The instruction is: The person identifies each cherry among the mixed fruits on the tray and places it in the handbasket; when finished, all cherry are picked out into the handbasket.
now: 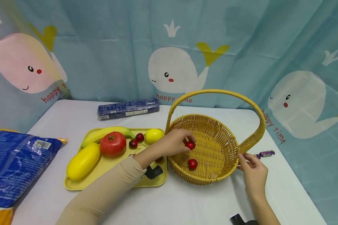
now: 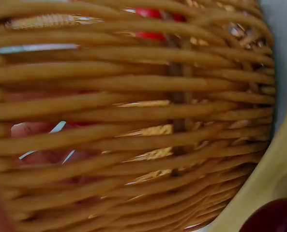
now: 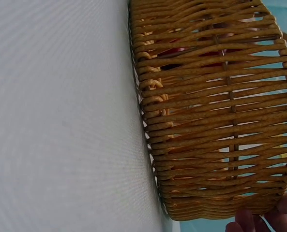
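The left hand [image 1: 176, 142] holds a cherry [image 1: 190, 145] inside the basket [image 1: 211, 147].

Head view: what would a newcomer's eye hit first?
Probably the tall-handled wicker basket right of centre, where the left hand pinches a red cherry and the right hand holds the far right of the rim. Next, the yellow tray to its left, where a big red fruit sits beside a banana. Behind them hangs a blue curtain printed with whales.
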Motion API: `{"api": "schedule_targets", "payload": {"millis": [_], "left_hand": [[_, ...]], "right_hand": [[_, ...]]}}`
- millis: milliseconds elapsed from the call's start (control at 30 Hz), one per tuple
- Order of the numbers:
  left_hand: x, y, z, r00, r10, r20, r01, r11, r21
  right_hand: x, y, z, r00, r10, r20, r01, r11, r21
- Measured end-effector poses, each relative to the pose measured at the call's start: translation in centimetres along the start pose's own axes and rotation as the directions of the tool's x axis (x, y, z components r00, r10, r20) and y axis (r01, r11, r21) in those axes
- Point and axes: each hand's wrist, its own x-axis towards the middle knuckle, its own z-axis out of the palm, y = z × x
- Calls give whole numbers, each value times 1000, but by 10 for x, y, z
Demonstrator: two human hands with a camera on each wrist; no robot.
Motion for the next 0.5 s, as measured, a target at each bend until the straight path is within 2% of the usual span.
{"api": "schedule_targets", "payload": {"millis": [100, 233, 500], "left_hand": [[13, -6, 9, 998, -22, 54, 20, 999, 49], [24, -11, 18, 993, -31, 112, 13, 987, 159], [29, -11, 21, 980, -69, 189, 18, 966, 259]], "right_hand": [[-1, 0, -1, 1000, 9, 1, -9, 1000, 13], [-1, 0, -2, 1000, 5, -1, -5, 1000, 20], [0, 1, 1, 1000, -8, 3, 7, 999, 38]]}}
